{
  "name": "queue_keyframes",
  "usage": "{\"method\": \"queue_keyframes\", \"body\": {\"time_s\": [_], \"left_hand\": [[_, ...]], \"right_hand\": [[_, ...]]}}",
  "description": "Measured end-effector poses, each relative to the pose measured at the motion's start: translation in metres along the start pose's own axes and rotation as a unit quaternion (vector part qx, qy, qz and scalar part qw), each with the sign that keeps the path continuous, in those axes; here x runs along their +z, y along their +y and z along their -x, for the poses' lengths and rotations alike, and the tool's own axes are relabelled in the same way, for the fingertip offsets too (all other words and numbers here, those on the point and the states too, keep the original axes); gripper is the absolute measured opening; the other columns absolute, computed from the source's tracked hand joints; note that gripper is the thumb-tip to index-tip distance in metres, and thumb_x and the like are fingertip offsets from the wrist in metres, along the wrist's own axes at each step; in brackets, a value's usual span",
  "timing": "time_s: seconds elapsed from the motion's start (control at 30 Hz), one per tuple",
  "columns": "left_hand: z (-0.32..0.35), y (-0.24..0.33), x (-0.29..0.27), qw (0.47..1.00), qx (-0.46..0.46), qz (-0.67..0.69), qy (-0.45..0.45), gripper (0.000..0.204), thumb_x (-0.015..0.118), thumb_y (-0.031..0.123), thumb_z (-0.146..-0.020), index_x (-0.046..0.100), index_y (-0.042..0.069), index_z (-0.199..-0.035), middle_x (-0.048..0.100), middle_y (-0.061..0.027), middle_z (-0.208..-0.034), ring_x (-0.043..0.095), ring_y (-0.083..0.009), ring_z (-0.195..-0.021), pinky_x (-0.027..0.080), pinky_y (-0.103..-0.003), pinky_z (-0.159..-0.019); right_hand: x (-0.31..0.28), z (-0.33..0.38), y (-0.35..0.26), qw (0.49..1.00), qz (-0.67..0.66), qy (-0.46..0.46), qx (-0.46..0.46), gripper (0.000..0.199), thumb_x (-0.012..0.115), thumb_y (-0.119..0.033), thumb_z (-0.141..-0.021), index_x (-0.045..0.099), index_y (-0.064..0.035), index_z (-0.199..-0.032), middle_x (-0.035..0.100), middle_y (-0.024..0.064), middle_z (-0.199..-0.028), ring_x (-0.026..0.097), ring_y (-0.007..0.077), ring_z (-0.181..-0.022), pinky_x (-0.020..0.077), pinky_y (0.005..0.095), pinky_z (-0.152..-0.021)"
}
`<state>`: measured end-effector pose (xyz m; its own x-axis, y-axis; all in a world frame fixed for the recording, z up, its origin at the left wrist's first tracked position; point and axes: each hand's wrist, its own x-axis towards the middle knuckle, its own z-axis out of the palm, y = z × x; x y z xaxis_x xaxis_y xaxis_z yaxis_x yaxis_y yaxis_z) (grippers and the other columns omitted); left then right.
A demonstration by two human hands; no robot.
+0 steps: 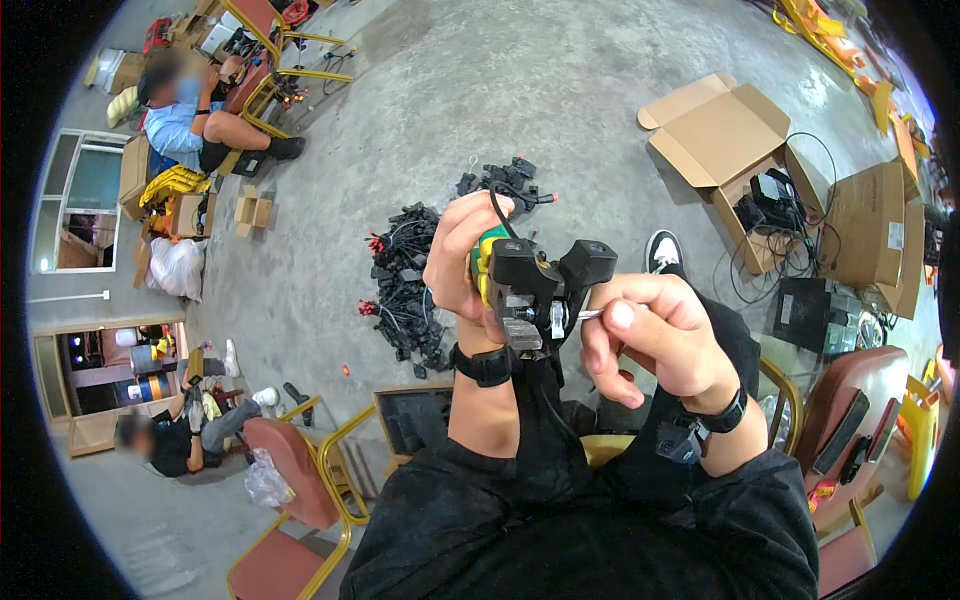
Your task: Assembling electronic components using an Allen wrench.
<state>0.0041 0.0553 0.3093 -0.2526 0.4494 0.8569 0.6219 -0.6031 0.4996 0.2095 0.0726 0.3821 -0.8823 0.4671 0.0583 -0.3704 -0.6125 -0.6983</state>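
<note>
In front of my lap, my left hand [456,262] is closed round a black plastic device [522,268] with a black cable rising from its top. A yellow and green piece [484,262] shows between the palm and the device; I cannot tell whether it is part of it. My right hand [665,335] pinches a thin metal rod [591,314] between thumb and forefinger. The rod points left, its far end at the device's right side; its tip is hard to make out. On the floor beyond my left hand lies a pile of black cabled parts [410,285] with red bits.
An open cardboard box [728,130] with black devices and cables stands at the right. A chair [850,410] stands to my right, another chair [290,470] to my left. Two people sit at the far left, one person [180,125] above the other [175,440].
</note>
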Motion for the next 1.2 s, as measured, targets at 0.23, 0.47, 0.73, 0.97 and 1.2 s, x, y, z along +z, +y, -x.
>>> {"method": "queue_keyframes", "body": {"time_s": [0.23, 0.47, 0.73, 0.97, 1.2], "left_hand": [[0.001, 0.007, 0.003, 0.999, -0.035, -0.013, 0.002, 0.05, 0.066, 0.043, -0.09, 0.062, -0.005, -0.102, 0.068, -0.0213, -0.095, 0.068, -0.0325, -0.086, 0.055, -0.041, -0.077], [0.001, 0.003, -0.003, 0.999, -0.029, -0.005, -0.044, 0.061, 0.056, 0.053, -0.09, 0.063, -0.007, -0.101, 0.068, -0.0224, -0.094, 0.068, -0.0334, -0.083, 0.055, -0.04, -0.075], [0.0, 0.003, -0.001, 0.984, -0.137, -0.01, -0.118, 0.061, 0.048, 0.052, -0.093, 0.065, -0.006, -0.099, 0.068, -0.0198, -0.092, 0.069, -0.0321, -0.083, 0.054, -0.037, -0.075], [-0.007, 0.004, 0.0, 0.946, -0.209, 0.08, -0.233, 0.049, 0.044, 0.04, -0.096, 0.064, -0.004, -0.1, 0.066, -0.0146, -0.083, 0.066, -0.0245, -0.074, 0.049, -0.032, -0.067], [-0.012, 0.012, 0.002, 0.896, -0.314, 0.129, -0.287, 0.047, 0.043, 0.036, -0.098, 0.065, -0.006, -0.102, 0.068, -0.0109, -0.085, 0.066, -0.0173, -0.076, 0.052, -0.029, -0.072]], "right_hand": [[0.001, 0.0, 0.005, 1.0, 0.008, -0.001, -0.013, 0.036, 0.042, -0.025, -0.109, 0.057, 0.0, -0.089, 0.053, 0.0043, -0.056, 0.047, 0.0094, -0.043, 0.0366, 0.023, -0.043], [-0.005, 0.0, -0.003, 0.972, -0.212, -0.084, 0.065, 0.037, 0.033, -0.028, -0.111, 0.051, 0.0017, -0.097, 0.052, 0.0111, -0.051, 0.046, 0.0175, -0.034, 0.0385, 0.0276, -0.033], [-0.002, -0.007, 0.01, 0.995, -0.085, -0.013, -0.053, 0.034, 0.034, -0.03, -0.11, 0.051, -0.0017, -0.101, 0.055, 0.009, -0.061, 0.055, 0.0179, -0.048, 0.0455, 0.028, -0.047], [-0.005, -0.007, 0.008, 0.994, -0.01, 0.071, -0.077, 0.031, 0.037, -0.028, -0.11, 0.051, -0.0018, -0.102, 0.056, 0.0054, -0.064, 0.055, 0.0145, -0.053, 0.0442, 0.0269, -0.051], [-0.008, -0.021, 0.013, 0.609, 0.687, 0.305, -0.254, 0.003, 0.057, -0.007, -0.096, 0.057, -0.0042, -0.098, 0.054, 0.0111, -0.064, 0.054, 0.0301, -0.064, 0.0408, 0.0388, -0.06]]}}
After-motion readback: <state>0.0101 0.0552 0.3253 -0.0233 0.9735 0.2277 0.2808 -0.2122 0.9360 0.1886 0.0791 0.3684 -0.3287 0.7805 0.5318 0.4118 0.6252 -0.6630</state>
